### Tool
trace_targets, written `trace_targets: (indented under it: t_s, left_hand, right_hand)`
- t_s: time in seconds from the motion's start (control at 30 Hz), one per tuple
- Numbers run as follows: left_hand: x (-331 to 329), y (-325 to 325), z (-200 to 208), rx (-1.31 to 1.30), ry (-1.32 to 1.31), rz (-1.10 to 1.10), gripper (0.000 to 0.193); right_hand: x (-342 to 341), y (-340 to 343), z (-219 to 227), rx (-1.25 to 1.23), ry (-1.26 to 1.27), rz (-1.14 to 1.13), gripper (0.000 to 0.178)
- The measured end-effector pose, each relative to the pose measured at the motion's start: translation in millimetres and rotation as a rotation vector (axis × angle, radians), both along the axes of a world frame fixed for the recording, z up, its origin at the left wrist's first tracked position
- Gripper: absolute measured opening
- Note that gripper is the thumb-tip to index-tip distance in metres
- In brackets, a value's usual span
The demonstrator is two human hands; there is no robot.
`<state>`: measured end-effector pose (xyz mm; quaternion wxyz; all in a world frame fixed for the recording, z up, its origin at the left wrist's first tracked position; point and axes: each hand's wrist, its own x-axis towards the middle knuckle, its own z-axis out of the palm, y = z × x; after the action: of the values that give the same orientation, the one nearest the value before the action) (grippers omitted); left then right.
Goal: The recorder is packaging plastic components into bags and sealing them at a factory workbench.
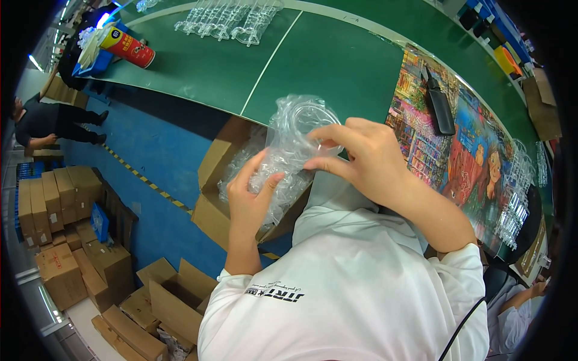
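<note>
Up in front of me is a clear plastic bag with a ring of clear coiled tubing at its upper end. My right hand pinches the bag's right side between thumb and fingers, close to the coil. On the lower left of the bag, my left hand closes with thumb and fingertips around the film. Below and behind both hands, an open cardboard box holds more crinkled clear plastic. Glare on the film hides what else the bag contains.
The green table carries clear plastic parts at the back and a red and yellow can at the left. A black handheld tool lies on a colourful printed mat. Stacked cartons and another person are at left.
</note>
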<state>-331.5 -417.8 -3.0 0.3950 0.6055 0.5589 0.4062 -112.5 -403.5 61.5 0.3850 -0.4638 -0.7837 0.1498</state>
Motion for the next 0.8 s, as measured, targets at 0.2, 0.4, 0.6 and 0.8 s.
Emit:
trace_targets:
  t_s: [0.2,0.4,0.6,0.8]
  left_hand:
    - [-14.1,0.9,-7.4,0.19,-0.048,0.189,0.028]
    - [-61.0,7.7,-6.5,0.17,-0.212,0.041,0.036]
    - [-94.1,2.4,-23.1,0.232,-0.304,0.328,0.026]
    - [-94.2,13.4,-50.1,0.142,-0.585,0.647,0.015]
  right_hand:
    - [4.3,29.8,-1.4,-0.38,0.188,-0.08,0.021]
    - [18.1,93.8,-9.0,-0.439,0.317,-0.04,0.03]
    - [22.7,181.4,-15.2,-0.331,-0.001,-0.239,0.032]
    - [51.8,286.4,-55.1,-0.285,0.063,-0.234,0.033]
